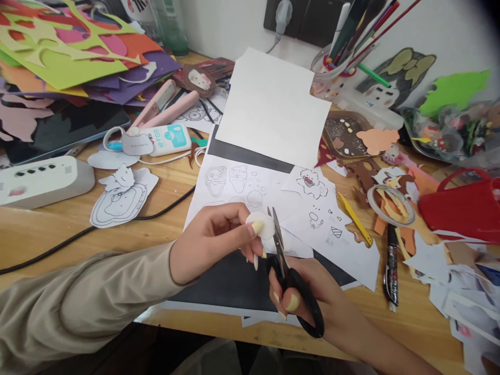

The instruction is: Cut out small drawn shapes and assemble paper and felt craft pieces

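Note:
My left hand (219, 234) pinches a small rounded white cutout (265, 225), thin like paper or foam sheet, between thumb and fingers. My right hand (312, 291) is closed around the black handles of a pair of scissors (278, 237). The blades point up and away, slightly parted, right beside the cutout's right edge; whether they touch it I cannot tell. Under both hands lie printed pattern sheets (219, 179) and a dark mat (219, 284). A line-drawn puppy sheet (344, 247) is just beyond the right hand.
Blank white sheets (273, 109) lie behind the hands. At the left are coloured foam sheets (74, 67), a white glue bottle (170, 139) and a power strip (47, 179). To the right sit yellow tweezers (354, 219), a tape roll (390, 204), a black pen (390, 271) and paper scraps (461, 302).

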{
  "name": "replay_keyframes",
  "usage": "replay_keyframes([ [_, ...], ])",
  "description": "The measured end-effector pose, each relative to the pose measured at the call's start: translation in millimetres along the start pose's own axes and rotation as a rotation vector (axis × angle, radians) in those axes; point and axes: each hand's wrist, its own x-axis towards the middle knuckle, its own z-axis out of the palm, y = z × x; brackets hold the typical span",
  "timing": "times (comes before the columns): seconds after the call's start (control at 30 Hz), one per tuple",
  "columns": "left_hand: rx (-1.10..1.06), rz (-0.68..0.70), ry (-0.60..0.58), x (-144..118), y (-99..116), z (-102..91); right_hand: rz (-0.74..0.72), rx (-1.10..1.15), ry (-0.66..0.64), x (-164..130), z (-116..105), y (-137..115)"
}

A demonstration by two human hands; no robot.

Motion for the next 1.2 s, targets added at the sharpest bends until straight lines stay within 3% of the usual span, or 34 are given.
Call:
replay_keyframes([
  [0.53, -0.016, 0.019, 0.000, -0.8, 1.3, 0.2, 0.064, 0.095, 0.019, -1.6, -3.5, 3.1],
  [0.93, -0.026, 0.011, -0.025, -1.0, 1.5, -1.2, 0.076, 0.172, -0.099, -3.2, -8.4, -10.5],
  [1.2, -0.010, 0.018, -0.046, 1.1, 0.0, -2.5, 0.097, 0.093, -0.113, -5.2, -11.5, -10.0],
])
